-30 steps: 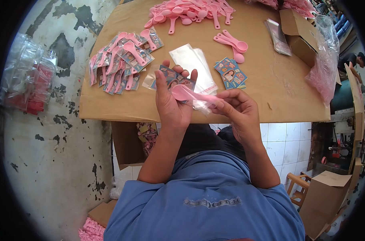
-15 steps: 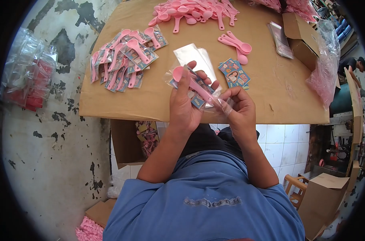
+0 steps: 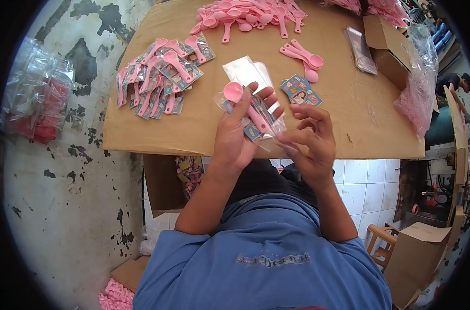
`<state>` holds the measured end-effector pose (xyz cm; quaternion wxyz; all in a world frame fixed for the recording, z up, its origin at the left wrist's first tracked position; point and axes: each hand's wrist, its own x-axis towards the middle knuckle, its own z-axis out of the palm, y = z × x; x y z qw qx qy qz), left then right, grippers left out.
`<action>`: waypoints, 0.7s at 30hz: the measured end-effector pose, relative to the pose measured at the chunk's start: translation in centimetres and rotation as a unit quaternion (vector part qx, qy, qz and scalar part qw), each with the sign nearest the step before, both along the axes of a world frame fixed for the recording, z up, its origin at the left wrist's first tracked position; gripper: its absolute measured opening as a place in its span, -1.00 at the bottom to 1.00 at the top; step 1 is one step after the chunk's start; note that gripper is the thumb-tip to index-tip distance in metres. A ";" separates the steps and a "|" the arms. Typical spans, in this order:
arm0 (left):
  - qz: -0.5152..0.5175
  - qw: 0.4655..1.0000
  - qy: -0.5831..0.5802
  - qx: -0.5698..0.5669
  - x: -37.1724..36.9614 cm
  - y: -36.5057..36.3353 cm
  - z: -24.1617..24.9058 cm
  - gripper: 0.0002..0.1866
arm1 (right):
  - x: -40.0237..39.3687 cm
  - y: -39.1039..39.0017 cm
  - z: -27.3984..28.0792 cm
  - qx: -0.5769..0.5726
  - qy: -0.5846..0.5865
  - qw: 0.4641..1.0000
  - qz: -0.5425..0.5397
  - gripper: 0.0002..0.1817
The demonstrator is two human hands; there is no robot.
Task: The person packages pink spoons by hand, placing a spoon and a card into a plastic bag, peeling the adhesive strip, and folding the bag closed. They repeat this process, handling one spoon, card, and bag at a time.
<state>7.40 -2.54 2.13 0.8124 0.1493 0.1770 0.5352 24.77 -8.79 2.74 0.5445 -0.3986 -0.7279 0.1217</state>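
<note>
Brown tabletop behind; pink spoon under left thumb.

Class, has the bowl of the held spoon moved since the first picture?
Yes. Judged against the table's near edge, the spoon's bowl has moved farther away, toward the table's far side.

Reaching up from the lower middle of the frame with bare left forearm and bare right forearm, both bent at the elbow. Clasping near centre with the bare, palm-up left hand, with thumb slanting upward and fingers curled. Holding the bare right hand loosely open, right of centre, with fingers bent and slightly spread.
</note>
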 end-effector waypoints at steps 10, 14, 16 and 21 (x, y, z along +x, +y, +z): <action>-0.109 0.994 -0.024 0.008 -0.7 0.1 2.0 -0.40 | 2.7 0.9 3.1 -0.010 -0.121 0.991 -0.057 -0.56; -0.173 0.984 -0.028 0.020 -0.1 -0.5 1.7 -0.40 | 0.8 2.0 2.9 0.039 -0.158 0.987 -0.005 -0.56; -0.175 0.984 -0.036 0.014 -0.1 -0.7 1.5 -0.39 | 0.6 2.4 3.3 0.042 -0.134 0.990 0.018 -0.63; -0.095 0.985 0.117 0.084 -0.9 -0.3 1.4 -0.32 | 1.8 2.3 3.3 -0.076 0.050 0.993 0.076 -0.56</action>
